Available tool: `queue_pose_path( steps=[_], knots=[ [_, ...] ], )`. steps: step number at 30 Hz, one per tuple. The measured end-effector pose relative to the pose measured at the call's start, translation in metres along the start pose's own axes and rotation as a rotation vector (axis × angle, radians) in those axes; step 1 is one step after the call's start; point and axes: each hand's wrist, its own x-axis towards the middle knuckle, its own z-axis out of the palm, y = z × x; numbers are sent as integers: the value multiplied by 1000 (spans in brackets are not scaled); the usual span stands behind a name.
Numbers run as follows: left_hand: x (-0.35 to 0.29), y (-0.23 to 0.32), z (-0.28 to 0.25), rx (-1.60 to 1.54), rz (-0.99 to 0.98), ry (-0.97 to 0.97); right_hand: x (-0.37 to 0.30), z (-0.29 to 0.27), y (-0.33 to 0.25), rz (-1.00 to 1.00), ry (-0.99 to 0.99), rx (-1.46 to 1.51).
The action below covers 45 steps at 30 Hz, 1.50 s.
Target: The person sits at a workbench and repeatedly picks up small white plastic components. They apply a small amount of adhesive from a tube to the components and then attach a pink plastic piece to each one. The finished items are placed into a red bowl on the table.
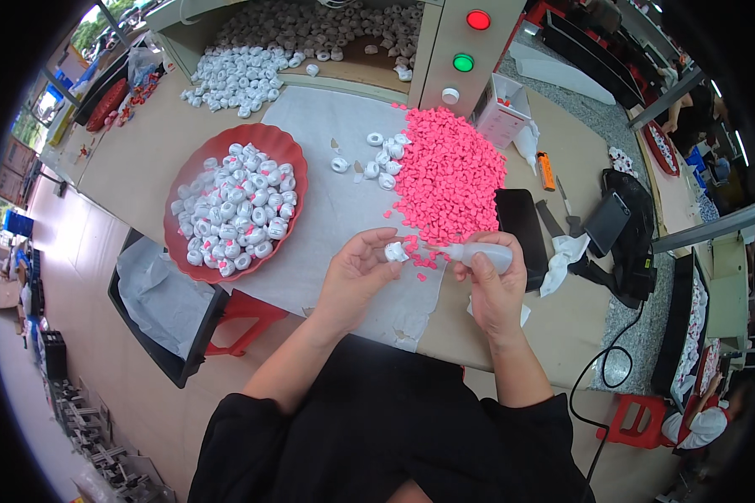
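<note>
Between its thumb and fingers my left hand (363,272) pinches a small white ring-shaped piece (396,251). My right hand (497,285) is closed around a translucent squeeze bottle (485,254), its thin nozzle pointing left at the white piece. Just beyond both hands spreads a big heap of small pink pieces (449,176), with a few strays near the nozzle. Several loose white ring pieces (386,159) lie left of that heap. On the left, a red scalloped bowl (298,159) is filled with white pieces, many bearing pink bits.
White paper (327,210) covers the table's middle. Behind it stands a cabinet (445,67) with lit buttons and piled white pieces. At right are a black case (520,230), an orange lighter (546,171), a knife (566,197) and a phone (607,223). A black tray (184,369) sits low left.
</note>
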Motion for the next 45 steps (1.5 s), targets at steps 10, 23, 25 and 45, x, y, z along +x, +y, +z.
queue_pose_path(
  steps=[10,23,25,45],
  knots=[
    [0,-12,2,69,120,22,-10,-1,15,-237,-146,-479],
    [0,-13,1,65,121,45,-8,-1,15,-296,-181,-573],
    [-1,-13,0,60,119,45,-8,0,14,-306,-187,-577],
    [-1,-11,1,84,111,39,-8,-1,16,-355,-193,-627]
  ],
)
